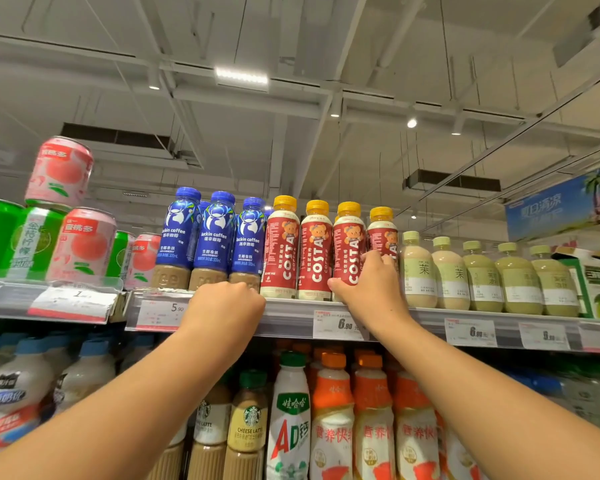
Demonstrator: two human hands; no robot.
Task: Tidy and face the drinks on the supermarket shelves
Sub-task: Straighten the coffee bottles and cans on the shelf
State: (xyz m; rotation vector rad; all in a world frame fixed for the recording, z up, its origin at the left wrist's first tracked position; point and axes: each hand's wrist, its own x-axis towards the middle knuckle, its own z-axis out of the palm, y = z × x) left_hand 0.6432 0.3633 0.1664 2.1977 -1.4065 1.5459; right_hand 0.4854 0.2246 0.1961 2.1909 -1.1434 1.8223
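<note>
On the top shelf [291, 311], the right hand [368, 285] curls around the lower body of a red Costa bottle [349, 251] in the front row, while the left hand [227, 304] rests fisted at the shelf edge below the blue Luckin bottles [215, 237], seemingly holding nothing. The full bottle is likely moderately heavy, stiff and smooth-sleeved. Gripping low on the body should let it turn label-forward without tipping.

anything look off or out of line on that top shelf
Mostly neat. The fourth red coffee bottle sits lower and further back than its three neighbours, out of line; the right hand grips the third red bottle beside it. A pink can stands tilted on the cans at far left.
</note>
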